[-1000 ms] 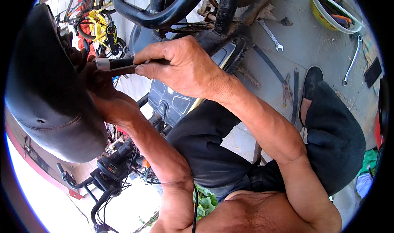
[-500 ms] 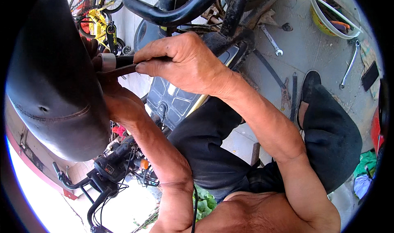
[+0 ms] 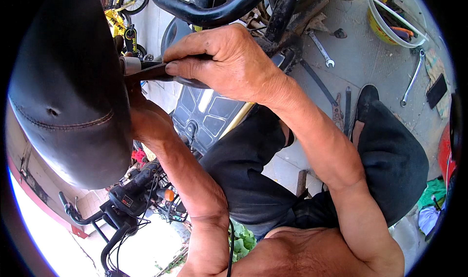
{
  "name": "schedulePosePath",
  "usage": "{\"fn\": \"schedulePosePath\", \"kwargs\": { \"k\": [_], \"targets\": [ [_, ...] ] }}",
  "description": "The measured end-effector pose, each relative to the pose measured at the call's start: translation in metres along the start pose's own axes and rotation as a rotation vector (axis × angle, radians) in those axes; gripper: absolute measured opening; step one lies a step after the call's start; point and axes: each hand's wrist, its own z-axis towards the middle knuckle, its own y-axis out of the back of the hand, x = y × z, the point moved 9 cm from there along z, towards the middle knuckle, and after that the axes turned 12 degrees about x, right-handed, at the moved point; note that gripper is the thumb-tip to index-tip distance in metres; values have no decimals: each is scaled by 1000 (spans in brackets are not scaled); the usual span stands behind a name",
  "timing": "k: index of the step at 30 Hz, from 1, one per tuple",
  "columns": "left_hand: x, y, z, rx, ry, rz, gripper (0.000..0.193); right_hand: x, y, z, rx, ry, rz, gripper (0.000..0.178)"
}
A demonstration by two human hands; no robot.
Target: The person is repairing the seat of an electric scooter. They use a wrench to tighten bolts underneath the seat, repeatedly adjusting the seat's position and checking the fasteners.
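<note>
My right hand (image 3: 222,62) pinches a flat dark bar (image 3: 150,72) between thumb and fingers. The bar's other end reaches the side of a large black padded seat (image 3: 63,126), which has a stitched seam and a small hole. Against that same side, just above the bar, sits a short silver-grey cylinder (image 3: 130,65) with a dark rod running out of it. My left hand (image 3: 148,122) is beneath the bar, close against the seat. Most of its fingers are hidden; a dark fingertip shows above the cylinder, so they look curled round something that I cannot make out.
A black tubular frame (image 3: 209,16) rises beyond my hands. On the floor lie a wrench (image 3: 321,48), another wrench (image 3: 413,77), pliers (image 3: 337,112) and a black phone-like slab (image 3: 437,91). A tub of tools (image 3: 385,30) stands far right; handlebars (image 3: 129,199) are lower left.
My right hand and the bar have shifted slightly up and right in the picture, and the bar lies a little flatter. Less of my left fingers shows beside the seat.
</note>
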Motion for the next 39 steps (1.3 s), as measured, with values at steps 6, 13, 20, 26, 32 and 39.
{"fn": "schedulePosePath", "kwargs": {
  "k": [6,13,20,26,32,39],
  "targets": [
    [-7,-4,3,47,-20,16,37,0,-1,0,23,-42,48,18],
    [2,15,-12,-61,146,367,29,5,-3,-6,66,-104,-12,17],
    [26,24,-18,33,3,699,22,11,-4,-6,-8,-115,-2,18],
    [-1,11,-26,3,-269,728,28,21,-15,-2,7,-274,9,18],
    [6,11,-37,34,-294,692,33,26,-19,3,36,-331,-35,20],
    [4,7,-39,-19,-328,558,28,21,-25,-7,-20,-427,6,14]
  ]
}}
